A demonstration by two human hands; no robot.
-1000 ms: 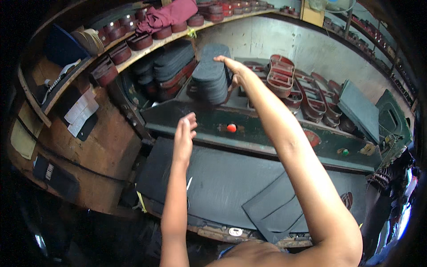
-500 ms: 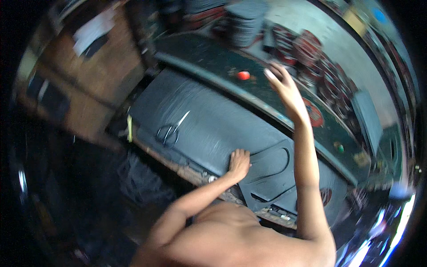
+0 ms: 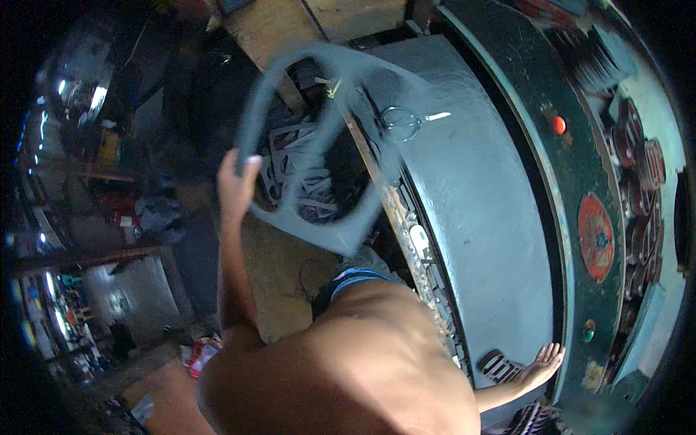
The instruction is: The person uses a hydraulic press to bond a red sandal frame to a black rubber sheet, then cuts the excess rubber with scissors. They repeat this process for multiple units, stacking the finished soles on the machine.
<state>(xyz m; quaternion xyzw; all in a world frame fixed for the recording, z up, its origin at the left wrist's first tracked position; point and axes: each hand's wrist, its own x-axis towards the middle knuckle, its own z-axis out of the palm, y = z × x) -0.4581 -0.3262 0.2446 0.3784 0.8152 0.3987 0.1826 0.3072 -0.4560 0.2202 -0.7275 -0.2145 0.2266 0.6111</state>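
My left hand (image 3: pixel 238 185) grips the edge of a thin grey sheet with large cut-out openings (image 3: pixel 341 230), held raised off the bench and blurred by motion. My right hand (image 3: pixel 542 366) has its fingers extended at the near right end of the grey bench top (image 3: pixel 486 232), beside a small dark cutting die (image 3: pixel 500 366). Farther along the bench lie black-handled scissors (image 3: pixel 402 125). Below the held sheet, a pile of cut grey offcuts (image 3: pixel 284 136) shows through the openings.
A green machine ledge with red (image 3: pixel 559 125) and green (image 3: pixel 589 330) buttons runs along the right, behind it stacked grey pieces (image 3: pixel 594 58) and cutting dies (image 3: pixel 651 163). A wooden panel (image 3: pixel 264 29) stands at the top. Dark, cluttered workshop space fills the left.
The view has swung leftward. My left hand has lifted the cut sheet off the bench and out to the left. My right hand has come away from the stacked pieces to the bench's end.
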